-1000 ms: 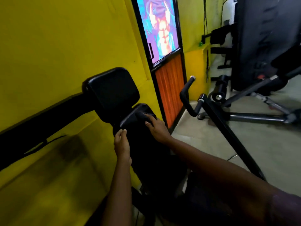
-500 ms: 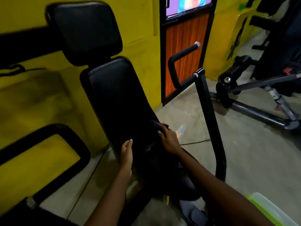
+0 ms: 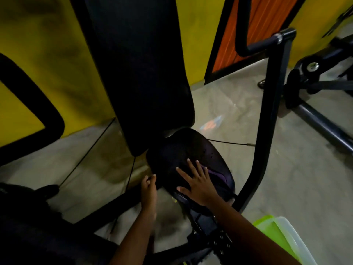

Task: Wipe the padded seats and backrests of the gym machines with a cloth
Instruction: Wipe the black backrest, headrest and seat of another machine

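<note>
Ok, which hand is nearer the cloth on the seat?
Right. The right hand lies flat on the cloth, pressing it to the seat; the left hand is at the seat's left edge, off the cloth.

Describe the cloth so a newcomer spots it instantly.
Start at the tall black backrest in front of the yellow wall; just below it sits the small black seat pad. The cloth lies on that pad, pressed under the flat right hand; its purple seams set it apart from the plain black padding.
</note>
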A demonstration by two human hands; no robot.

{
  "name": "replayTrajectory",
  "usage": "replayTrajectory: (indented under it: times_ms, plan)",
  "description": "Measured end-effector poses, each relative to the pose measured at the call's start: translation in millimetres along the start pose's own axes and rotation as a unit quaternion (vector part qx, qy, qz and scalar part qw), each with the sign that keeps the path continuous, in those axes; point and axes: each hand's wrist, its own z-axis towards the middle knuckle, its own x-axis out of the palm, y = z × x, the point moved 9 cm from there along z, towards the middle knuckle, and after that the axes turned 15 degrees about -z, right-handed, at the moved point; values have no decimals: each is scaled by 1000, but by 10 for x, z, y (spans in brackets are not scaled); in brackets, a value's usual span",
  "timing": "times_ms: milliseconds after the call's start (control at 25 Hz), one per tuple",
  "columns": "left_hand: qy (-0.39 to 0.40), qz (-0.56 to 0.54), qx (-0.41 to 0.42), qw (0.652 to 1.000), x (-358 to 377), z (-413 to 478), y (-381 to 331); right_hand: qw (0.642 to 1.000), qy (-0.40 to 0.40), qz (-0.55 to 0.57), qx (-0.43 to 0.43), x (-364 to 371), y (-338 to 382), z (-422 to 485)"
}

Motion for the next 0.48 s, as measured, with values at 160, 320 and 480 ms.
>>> replayTrajectory:
  times_ms: [160,320,480]
  plan:
    - [-25,-24,-30,999,-8,444,369,996,2,-71,-49,436,39,182]
    - [-58,-97,-36,993,4,800,594,986,-101,-105,-79,390,233,400]
    - [-81,-210,-65,972,75,1227,877,984,-126,-92,-89,310,375,849]
